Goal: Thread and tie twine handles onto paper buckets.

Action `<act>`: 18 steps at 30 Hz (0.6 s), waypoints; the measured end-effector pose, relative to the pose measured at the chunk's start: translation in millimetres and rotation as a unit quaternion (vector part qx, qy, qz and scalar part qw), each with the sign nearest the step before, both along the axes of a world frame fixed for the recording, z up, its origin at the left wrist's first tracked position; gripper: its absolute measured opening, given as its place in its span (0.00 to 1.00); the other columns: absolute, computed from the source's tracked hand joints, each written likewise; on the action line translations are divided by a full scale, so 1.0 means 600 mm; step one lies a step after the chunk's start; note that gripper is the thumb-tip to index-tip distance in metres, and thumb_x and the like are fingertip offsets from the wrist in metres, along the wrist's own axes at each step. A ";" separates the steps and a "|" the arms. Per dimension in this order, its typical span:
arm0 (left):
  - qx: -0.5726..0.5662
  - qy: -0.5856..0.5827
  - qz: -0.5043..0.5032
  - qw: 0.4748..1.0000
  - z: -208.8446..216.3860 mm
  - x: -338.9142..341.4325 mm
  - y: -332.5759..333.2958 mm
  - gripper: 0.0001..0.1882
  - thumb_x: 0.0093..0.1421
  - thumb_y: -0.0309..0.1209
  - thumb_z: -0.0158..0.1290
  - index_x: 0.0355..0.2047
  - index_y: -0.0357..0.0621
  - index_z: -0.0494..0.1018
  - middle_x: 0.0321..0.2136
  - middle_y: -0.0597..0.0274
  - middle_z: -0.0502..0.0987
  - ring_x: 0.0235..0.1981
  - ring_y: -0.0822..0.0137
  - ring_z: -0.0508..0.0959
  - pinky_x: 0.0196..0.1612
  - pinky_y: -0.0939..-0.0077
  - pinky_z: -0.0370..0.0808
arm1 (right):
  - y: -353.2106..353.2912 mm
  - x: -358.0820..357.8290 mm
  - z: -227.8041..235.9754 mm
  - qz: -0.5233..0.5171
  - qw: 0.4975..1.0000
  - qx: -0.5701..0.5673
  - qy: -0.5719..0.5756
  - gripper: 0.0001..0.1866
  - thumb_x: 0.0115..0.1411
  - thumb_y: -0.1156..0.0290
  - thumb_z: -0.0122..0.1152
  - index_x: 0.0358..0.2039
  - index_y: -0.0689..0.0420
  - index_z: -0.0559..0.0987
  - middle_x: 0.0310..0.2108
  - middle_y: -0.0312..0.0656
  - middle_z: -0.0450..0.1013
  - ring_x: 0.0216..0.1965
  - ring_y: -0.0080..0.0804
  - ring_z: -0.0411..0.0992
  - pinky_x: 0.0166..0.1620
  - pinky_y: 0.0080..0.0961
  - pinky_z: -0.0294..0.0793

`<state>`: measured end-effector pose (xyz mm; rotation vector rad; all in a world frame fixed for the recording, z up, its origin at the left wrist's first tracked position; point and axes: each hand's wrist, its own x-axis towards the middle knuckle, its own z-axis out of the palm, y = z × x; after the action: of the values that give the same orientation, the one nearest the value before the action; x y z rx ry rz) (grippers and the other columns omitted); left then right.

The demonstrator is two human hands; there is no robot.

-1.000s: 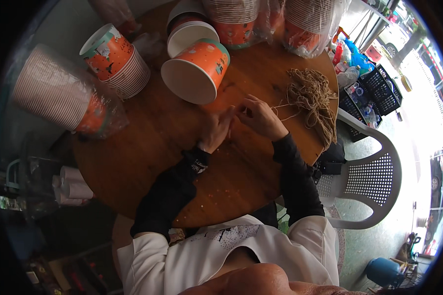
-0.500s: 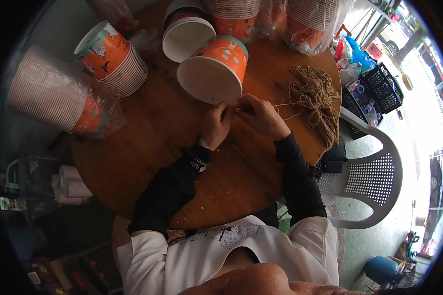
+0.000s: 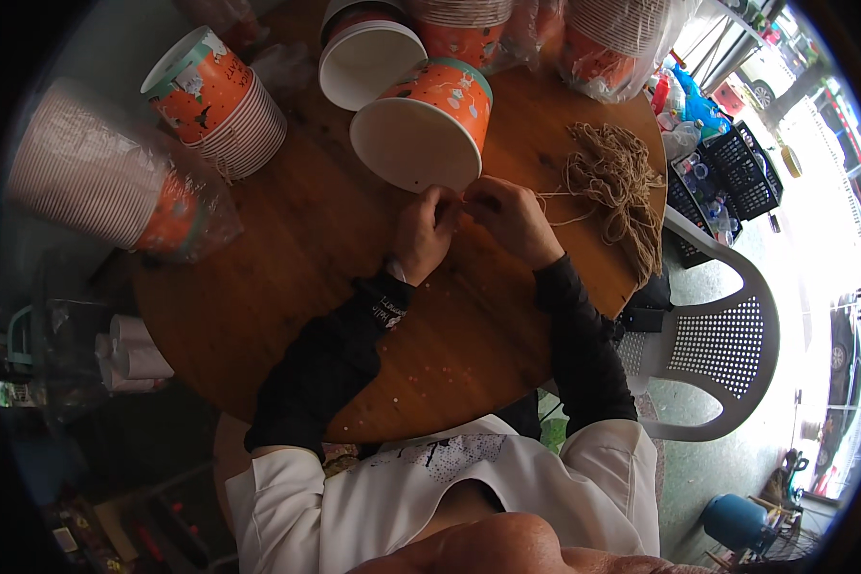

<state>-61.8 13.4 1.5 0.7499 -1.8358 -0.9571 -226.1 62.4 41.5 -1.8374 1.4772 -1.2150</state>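
As both hands [image 3: 421,237] sit beside tub [image 3: 416,143] | specked wooden table [image 3: 268,287] | grey chair [image 3: 722,344]

Head camera: left fisheye of a side-by-side pair worn on the head
Facing: down over left hand [image 3: 421,239], right hand [image 3: 514,227] and table [image 3: 277,258]
Nearness: just above the white shirt [image 3: 368,507]
Reach: wide, past the grey chair [image 3: 719,344]

The left arm [image 3: 320,359] and right arm [image 3: 585,349] reach forward from the lower edge, elbows wide, slanting inward until the hands nearly meet. The left hand [image 3: 424,235] points away from the body, thumb and fingers drawn close. The right hand [image 3: 514,220] curls, fingers bent toward the left. Whether the fingertips touch is too small to tell.
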 end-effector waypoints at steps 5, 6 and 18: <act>-0.137 -0.062 0.015 0.989 0.002 0.012 -0.011 0.07 0.60 0.24 0.55 0.38 0.40 0.71 0.32 0.56 0.77 0.32 0.59 0.78 0.35 0.66 0.74 | -0.002 0.000 -0.009 -0.003 1.000 0.019 -0.023 0.05 0.55 0.76 0.60 0.33 0.62 0.77 0.31 0.48 0.74 0.33 0.45 0.75 0.38 0.33 0.74; -0.159 -0.084 0.012 0.984 0.005 0.019 -0.016 0.10 0.58 0.24 0.56 0.40 0.41 0.71 0.38 0.54 0.77 0.40 0.52 0.78 0.42 0.60 0.74 | -0.003 0.000 -0.010 -0.004 1.000 0.018 -0.023 0.05 0.55 0.76 0.60 0.33 0.62 0.77 0.31 0.48 0.74 0.33 0.45 0.75 0.38 0.33 0.74; -0.209 -0.205 0.089 0.952 -0.006 0.048 -0.071 0.21 0.54 0.32 0.61 0.47 0.40 0.72 0.44 0.48 0.76 0.47 0.48 0.76 0.51 0.54 0.71 | -0.025 0.027 -0.016 0.117 0.951 0.045 -0.282 0.02 0.63 0.77 0.57 0.36 0.61 0.75 0.60 0.44 0.68 0.56 0.28 0.69 0.55 0.26 0.70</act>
<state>-33.1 -29.3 -2.0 0.8695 -2.1845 -0.2840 -209.9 47.6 32.1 -1.3922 0.9500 -1.3738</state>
